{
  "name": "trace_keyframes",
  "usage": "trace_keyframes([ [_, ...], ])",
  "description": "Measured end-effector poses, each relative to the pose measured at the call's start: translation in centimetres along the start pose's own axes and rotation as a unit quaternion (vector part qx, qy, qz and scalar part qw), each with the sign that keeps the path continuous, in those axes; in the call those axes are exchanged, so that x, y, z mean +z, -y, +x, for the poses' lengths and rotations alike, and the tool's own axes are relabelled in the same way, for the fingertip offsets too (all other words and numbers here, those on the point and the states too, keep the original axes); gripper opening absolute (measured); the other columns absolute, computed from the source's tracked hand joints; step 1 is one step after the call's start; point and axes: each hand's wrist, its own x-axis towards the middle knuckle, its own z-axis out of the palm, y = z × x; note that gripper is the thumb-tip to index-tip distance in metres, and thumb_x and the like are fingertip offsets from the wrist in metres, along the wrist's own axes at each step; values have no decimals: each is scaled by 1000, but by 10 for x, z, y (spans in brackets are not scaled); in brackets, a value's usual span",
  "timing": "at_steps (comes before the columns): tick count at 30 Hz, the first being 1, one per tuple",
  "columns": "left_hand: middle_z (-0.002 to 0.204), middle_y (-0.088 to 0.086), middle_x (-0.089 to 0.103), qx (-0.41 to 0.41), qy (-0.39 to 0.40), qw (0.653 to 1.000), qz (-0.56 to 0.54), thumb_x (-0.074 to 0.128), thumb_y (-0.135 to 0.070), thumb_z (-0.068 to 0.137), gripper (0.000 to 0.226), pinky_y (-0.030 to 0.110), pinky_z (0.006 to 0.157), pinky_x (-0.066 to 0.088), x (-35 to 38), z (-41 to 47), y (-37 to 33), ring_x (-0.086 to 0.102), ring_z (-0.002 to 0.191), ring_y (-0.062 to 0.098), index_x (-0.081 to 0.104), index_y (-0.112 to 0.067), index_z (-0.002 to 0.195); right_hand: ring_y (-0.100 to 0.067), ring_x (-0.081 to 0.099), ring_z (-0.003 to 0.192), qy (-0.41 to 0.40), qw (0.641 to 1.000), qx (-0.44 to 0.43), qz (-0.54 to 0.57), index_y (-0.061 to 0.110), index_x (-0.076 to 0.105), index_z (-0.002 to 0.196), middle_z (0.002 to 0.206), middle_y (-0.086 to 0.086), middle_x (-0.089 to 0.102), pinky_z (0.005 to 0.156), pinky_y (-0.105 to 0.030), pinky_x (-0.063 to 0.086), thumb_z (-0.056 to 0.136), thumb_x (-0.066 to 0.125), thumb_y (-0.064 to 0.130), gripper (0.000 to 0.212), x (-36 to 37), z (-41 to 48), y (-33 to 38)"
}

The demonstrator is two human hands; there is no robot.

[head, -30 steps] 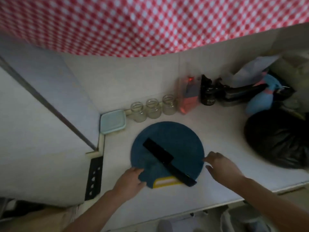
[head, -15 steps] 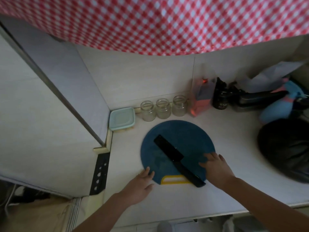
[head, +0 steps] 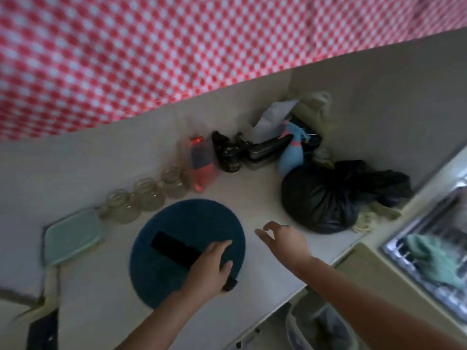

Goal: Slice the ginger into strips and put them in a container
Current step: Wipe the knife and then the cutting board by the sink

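Two hands: the left hand (head: 209, 269) curls its fingers round the handle of the flat black knife (head: 174, 248), which lies far-left to near-right across the round matte blue board (head: 192, 221). The right hand (head: 283, 238) hovers right of it, fingers loosely bent, empty. No ginger shows; the pale teal lidded container (head: 73, 238) sits far left.

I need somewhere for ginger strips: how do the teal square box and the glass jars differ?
The pale teal square plastic box is low, flat and looks lidded; the clear round glass jars are taller and seem open. There is one box; the jars are three in a row. Both sit along the back wall.
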Motion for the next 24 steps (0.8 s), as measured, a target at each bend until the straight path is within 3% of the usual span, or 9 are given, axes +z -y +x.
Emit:
trace_keyframes([
  [3,147,-4,35,46,40,998,3,49,-22,97,50,21,107,27,19,30,-39,36,132,12,34,-23,145,-23,65,95,-61,995,68,43,21,62,117,102,-5,69,75,-29,46,96,40,56,46,-16,-13,-36],
  [6,147,4,36,91,97,991,8,49,-18,97,52,23,108,30,45,54,-76,40,131,17,33,-18,146,-26,61,98,-115,985,109,66,17,67,108,106,-6,64,77,-30,43,96,51,40,30,-28,-31,-83],
  [10,154,8,27,121,184,974,57,45,-21,99,55,20,109,23,85,79,-116,30,139,19,25,-15,150,-30,53,110,-166,958,226,61,12,63,118,118,-11,55,93,-36,43,92,59,32,33,-42,-60,-161],
  [12,158,9,16,123,223,961,106,44,-26,99,59,21,111,18,101,89,-126,21,143,22,17,-17,151,-32,48,117,-167,941,290,46,9,57,124,125,-14,50,98,-39,40,91,59,28,38,-50,-71,-200],
  [16,159,15,-1,74,265,936,220,43,-38,97,66,39,116,18,124,103,-131,8,144,37,8,-28,152,-39,39,127,-136,913,381,53,5,45,136,141,-22,39,107,-40,33,84,61,15,55,-61,-80,-266],
  [21,157,22,-5,84,290,908,290,37,-39,99,62,42,115,15,131,108,-136,4,142,45,8,-27,153,-40,29,136,-63,914,398,45,14,29,148,152,-23,24,111,-39,27,90,58,25,65,-56,-76,-308],
  [24,158,19,-6,93,292,906,291,36,-38,100,62,41,115,16,129,110,-134,2,143,43,6,-28,153,-39,42,125,-47,917,392,58,21,26,150,145,-20,33,100,-39,39,89,56,19,67,-43,-68,-315],
])
